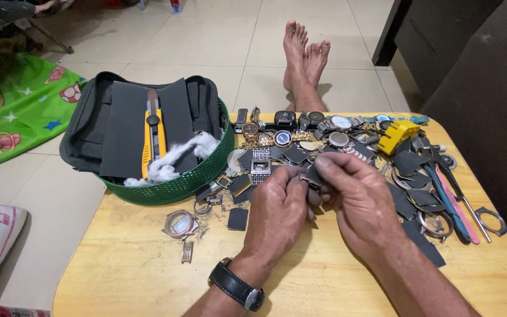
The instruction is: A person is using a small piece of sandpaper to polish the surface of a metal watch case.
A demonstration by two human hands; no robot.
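We see our left hand [277, 211] and right hand [356, 196] meeting over the middle of the wooden tabletop [136, 270], both grips pinched together on a small dark watch part [311, 175] held between the fingertips, just above the heap of watches [300, 138] and dark sandpaper scraps [409, 202]. To the left stands a green basket [186, 182] holding a yellow utility knife [153, 138] and cotton wool [174, 157]. A loose watch case [180, 223] lies near the left hand.
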